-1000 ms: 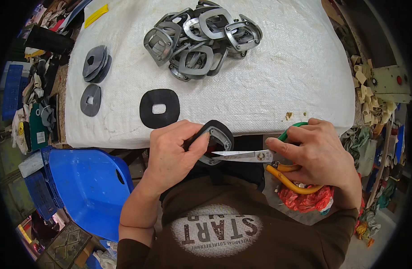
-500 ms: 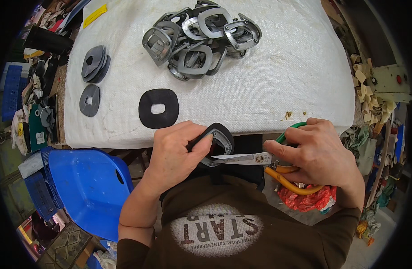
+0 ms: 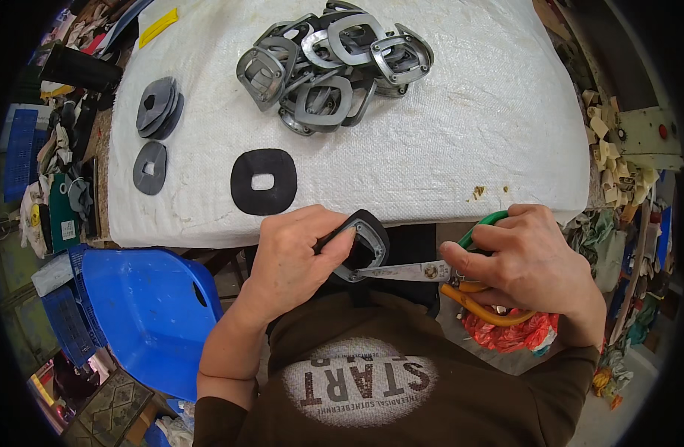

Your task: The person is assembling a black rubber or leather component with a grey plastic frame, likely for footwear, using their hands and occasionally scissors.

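My left hand (image 3: pixel 299 249) pinches a grey rounded-square metal frame (image 3: pixel 375 240) with a black pad against it, held just off the table's near edge. In my right hand (image 3: pixel 524 257) are scissors (image 3: pixel 405 272) with one green and one orange handle. Their blades point left, and the tips touch or nearly touch the frame's lower edge; the exact contact cannot be made out. On the white-covered table beyond my left hand lies a flat black pad (image 3: pixel 245 179) with a small rectangular hole.
A pile of grey metal frames (image 3: pixel 323 104) sits at the table's far middle. Dark pads (image 3: pixel 156 112) are stacked at the left, with a single grey pad (image 3: pixel 149 168) nearer. A blue plastic tub (image 3: pixel 141 313) stands below left; a red plastic bag (image 3: pixel 506 331) is below my right hand.
The scissors' blades have closed somewhat and their tips sit slightly lower at the frame. My left hand and the frame have shifted slightly.
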Demonstrator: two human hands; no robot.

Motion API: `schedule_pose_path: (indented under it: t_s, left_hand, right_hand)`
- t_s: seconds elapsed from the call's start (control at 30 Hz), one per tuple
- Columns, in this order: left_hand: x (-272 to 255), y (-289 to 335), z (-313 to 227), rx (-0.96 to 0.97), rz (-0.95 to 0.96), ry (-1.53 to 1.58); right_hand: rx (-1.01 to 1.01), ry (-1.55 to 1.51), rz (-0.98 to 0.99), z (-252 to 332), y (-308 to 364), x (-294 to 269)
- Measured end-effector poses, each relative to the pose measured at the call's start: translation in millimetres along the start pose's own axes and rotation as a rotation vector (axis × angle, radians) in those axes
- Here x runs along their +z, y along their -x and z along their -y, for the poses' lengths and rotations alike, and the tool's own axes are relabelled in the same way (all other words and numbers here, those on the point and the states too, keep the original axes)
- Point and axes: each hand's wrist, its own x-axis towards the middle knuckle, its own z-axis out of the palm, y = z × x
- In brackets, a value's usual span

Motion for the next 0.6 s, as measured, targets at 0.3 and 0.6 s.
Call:
schedule_pose_path:
  t_s: [0.3, 0.6]
  left_hand:
    - [-5.5, 7.4, 10.4, -0.173, -0.168, 0.097]
    - [1.8, 9.9, 4.3, -0.354, -0.211, 0.411]
  right_hand:
    - [0.428, -0.218, -0.471, -46.2, 21.5, 18.1]
    - [1.013, 0.075, -0.708, -110.3, 55.3, 86.1]
